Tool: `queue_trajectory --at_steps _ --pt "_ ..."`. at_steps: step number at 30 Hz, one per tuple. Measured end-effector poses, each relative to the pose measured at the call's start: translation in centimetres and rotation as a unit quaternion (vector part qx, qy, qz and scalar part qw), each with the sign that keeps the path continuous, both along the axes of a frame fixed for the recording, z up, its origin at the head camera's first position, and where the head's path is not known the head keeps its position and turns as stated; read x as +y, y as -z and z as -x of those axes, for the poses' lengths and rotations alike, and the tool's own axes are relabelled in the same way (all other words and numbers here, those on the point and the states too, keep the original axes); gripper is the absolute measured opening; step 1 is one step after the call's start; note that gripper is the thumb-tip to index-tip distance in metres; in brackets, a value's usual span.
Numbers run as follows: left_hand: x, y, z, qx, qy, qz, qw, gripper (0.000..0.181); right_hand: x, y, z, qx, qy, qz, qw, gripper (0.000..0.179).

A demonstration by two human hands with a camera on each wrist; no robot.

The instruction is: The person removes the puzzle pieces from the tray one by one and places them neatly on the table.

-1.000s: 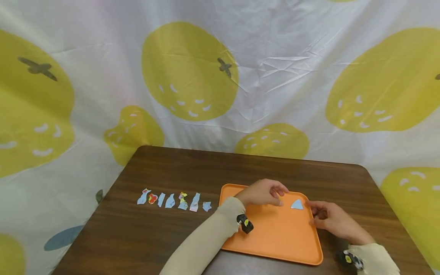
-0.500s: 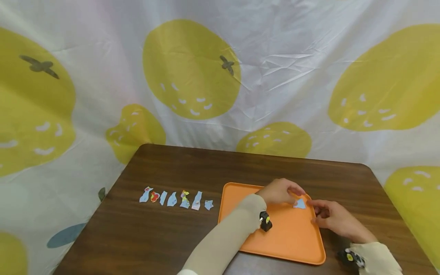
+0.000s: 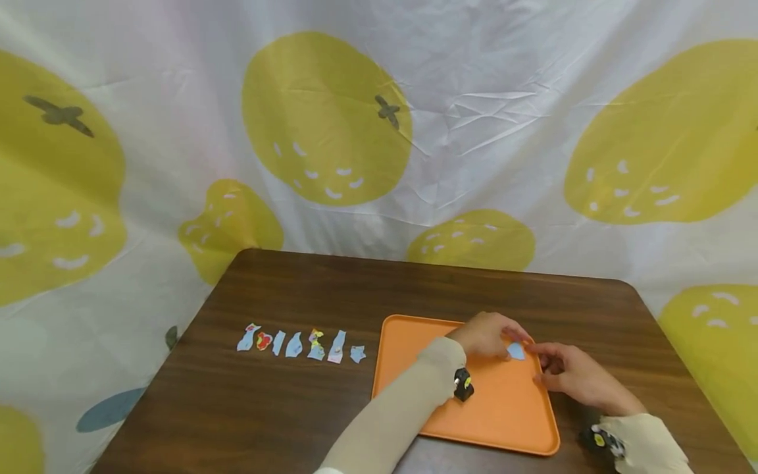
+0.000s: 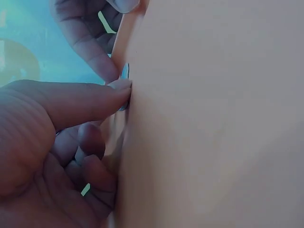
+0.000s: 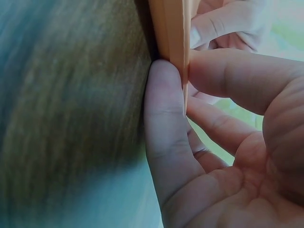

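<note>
An orange tray (image 3: 474, 415) sits on the right side of the table. A pale blue paper scrap (image 3: 516, 351) is in its far right corner; in the left wrist view the scrap (image 4: 125, 71) shows edge-on beside the thumb. My left hand (image 3: 488, 334) pinches it, with the thumb at its near left side and the index finger reaching around its far side. My right hand (image 3: 571, 375) grips the tray's right rim; in the right wrist view its fingers (image 5: 166, 104) stand on both sides of the rim (image 5: 173, 33).
Several torn paper scraps lie in a row on the dark wooden table (image 3: 284, 408), left of the tray. They include a red one (image 3: 263, 340) and a yellow-printed one (image 3: 316, 345). A curtain (image 3: 462, 131) with yellow fruit print hangs behind the table.
My left hand has moved right across the tray to the blue scrap and now partly covers it. The right hand has stayed at the tray's right rim.
</note>
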State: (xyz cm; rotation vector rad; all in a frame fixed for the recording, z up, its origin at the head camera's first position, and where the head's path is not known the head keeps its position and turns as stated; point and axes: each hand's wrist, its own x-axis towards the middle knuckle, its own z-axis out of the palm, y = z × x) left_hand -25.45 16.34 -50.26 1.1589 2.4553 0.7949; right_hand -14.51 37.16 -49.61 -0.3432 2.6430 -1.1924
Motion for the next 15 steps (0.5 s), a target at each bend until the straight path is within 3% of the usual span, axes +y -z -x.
queue_trajectory --at_steps 3,8,15 --pt "-0.4 0.1 0.0 0.005 -0.001 -0.004 1.0 0.051 -0.2 0.0 0.1 -0.005 -0.002 0.004 1.0 0.061" --pt "-1.1 0.4 -0.1 -0.006 0.023 -0.032 0.9992 0.058 -0.2 0.0 0.0 -0.013 0.006 0.004 0.9999 0.062" --pt "-1.8 0.7 -0.5 -0.066 0.043 -0.083 0.9935 0.07 -0.1 0.0 0.0 -0.013 0.002 0.015 0.9998 0.062"
